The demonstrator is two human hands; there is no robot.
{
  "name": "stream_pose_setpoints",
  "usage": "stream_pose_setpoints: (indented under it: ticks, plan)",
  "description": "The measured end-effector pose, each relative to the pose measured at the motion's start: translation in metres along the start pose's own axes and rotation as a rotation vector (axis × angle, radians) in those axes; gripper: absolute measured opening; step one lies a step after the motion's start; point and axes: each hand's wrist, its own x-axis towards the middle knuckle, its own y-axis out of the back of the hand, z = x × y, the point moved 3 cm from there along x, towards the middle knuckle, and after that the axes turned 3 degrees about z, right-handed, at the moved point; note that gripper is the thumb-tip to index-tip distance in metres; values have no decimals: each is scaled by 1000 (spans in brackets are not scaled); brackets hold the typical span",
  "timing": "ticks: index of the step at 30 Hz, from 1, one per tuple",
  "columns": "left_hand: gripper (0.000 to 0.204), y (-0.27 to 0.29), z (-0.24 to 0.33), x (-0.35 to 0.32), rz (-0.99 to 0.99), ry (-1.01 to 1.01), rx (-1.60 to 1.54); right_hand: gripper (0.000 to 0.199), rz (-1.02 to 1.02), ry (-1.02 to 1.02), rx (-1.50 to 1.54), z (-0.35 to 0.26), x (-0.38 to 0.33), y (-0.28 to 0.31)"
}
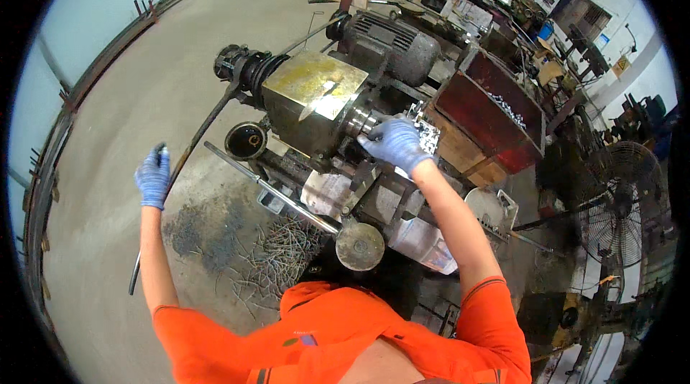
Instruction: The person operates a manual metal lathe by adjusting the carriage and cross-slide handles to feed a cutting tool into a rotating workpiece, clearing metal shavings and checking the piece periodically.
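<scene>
My left hand [152, 177], in a blue knit glove, is raised at the left beside a long dark lever rod [198, 136]. The rod passes behind my wrist; its lower end shows below. The fingers are drawn together with dark tips, and anything between them is too small to make out. At the machine, my gloved right hand [397, 142] reaches to the shiny round spindle nose [359, 121]. Its fingers are bent toward the spindle, and their grip is hidden by the hand. Small bright metal pieces [429, 137] lie just beyond this hand.
The oily headstock [314, 82] has a motor [392, 43] behind it. A handle bar [273, 191] slants toward me beside a round disc [360, 246]. Metal scraps [280, 258] litter the floor. At right stand a red bin [489, 107] of small parts and a fan [619, 201].
</scene>
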Motion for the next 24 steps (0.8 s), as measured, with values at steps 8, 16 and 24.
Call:
stream_pose_setpoints:
  ticks: [8, 16, 24]
  plan:
    - [50, -1, 28, -65, -269, 270, 259, 55, -89, 78, -97, -8, 18, -17]
    - [45, 3, 96, -95, -351, 323, 386, 55, -38, 22, -69, -6, 15, -15]
    - [52, -2, 96, -92, -371, 244, 357, 53, 18, -54, -154, -1, 10, -11]
